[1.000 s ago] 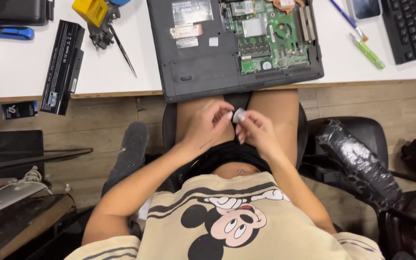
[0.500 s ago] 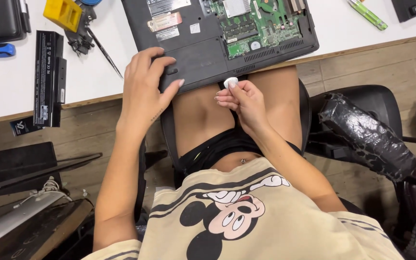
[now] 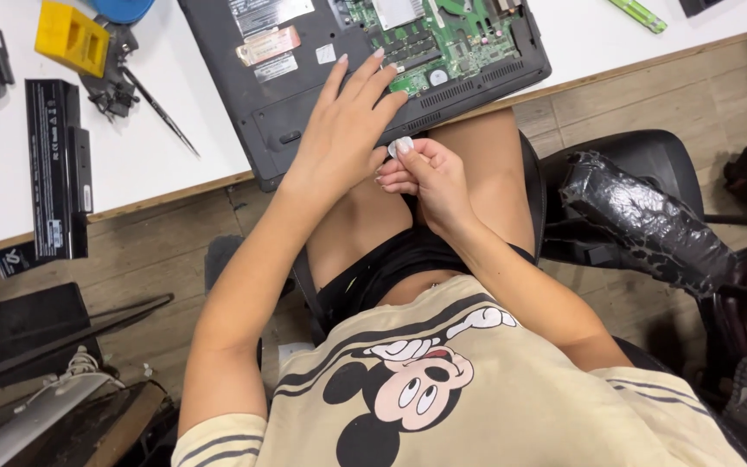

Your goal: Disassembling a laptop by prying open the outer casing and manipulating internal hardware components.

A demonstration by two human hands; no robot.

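Head view: left hand [image 3: 343, 138] open, fingers spread flat on opened laptop base [image 3: 304, 95] at desk [image 3: 166, 186] edge. Right hand [image 3: 425, 177], just right of it, pinches small white disc [image 3: 398, 147] at fingertips below the laptop rim. Exposed green circuit board [image 3: 443, 43] beyond. Black battery pack [image 3: 58, 169] and yellow tool [image 3: 71, 39] far left; black chair arm [image 3: 650, 220] right.

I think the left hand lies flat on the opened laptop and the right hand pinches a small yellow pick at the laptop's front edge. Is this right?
Not quite: the pick is white or pale grey, not yellow, as the head view shows. The rest holds: the left hand lies flat on the opened laptop, and the right hand pinches the small pick at the laptop's front edge.
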